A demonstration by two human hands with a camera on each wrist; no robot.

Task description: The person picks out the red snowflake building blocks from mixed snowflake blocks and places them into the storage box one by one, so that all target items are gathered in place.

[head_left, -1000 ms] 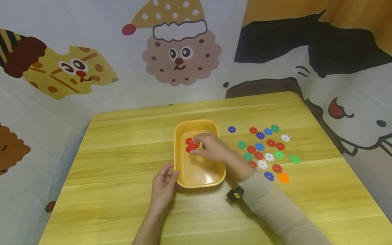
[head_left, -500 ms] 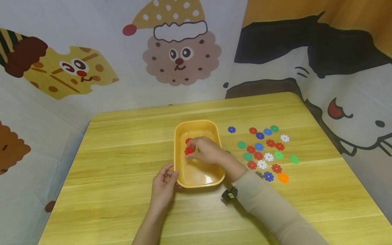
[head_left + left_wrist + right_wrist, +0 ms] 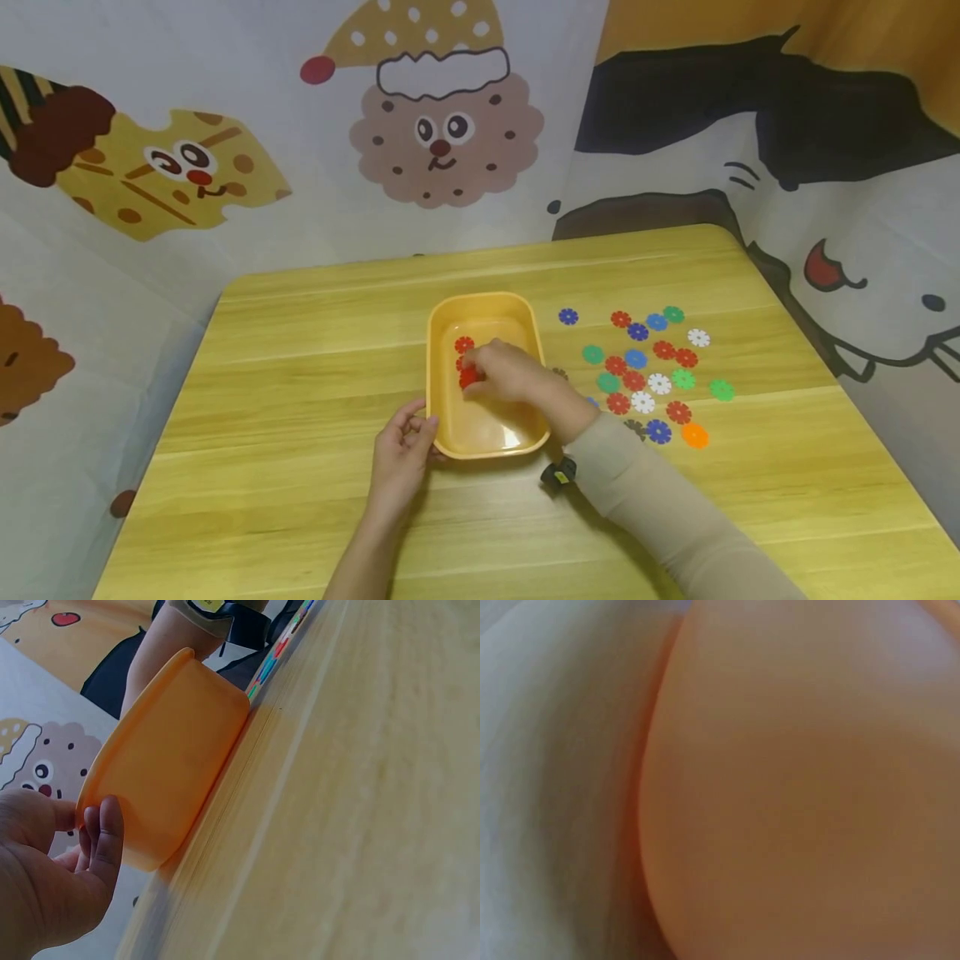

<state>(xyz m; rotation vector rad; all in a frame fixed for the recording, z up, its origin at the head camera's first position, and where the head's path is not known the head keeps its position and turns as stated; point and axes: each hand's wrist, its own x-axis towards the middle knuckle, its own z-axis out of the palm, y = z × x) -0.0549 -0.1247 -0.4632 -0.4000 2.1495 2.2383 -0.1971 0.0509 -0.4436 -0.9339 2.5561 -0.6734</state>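
A yellow-orange plastic tray [image 3: 483, 429] stands on the table. At its near left corner my left hand [image 3: 405, 454] grips the rim; in the left wrist view the thumb is at the rim and the fingers [image 3: 106, 840] lie against the outer wall. My right hand [image 3: 513, 375] reaches down inside the tray and pinches a red snowflake disc [image 3: 468, 378] close over the tray floor. Farther back in the tray lies another red snowflake disc [image 3: 464, 344], with one more partly covered by the fingers. The right wrist view is a blurred close-up without the fingertips.
Right of the tray, several snowflake discs lie scattered flat on the table [image 3: 300, 375]: red, blue, green, white, and an orange one [image 3: 695, 436] nearest the front. Some are partly hidden by the right forearm [image 3: 577, 417]. Behind the table hangs a cartoon-printed cloth [image 3: 285, 233].
My right hand has shifted slightly toward the near side of the tray with the pinched red disc, uncovering more of the red discs behind it. My left hand stays on the rim.
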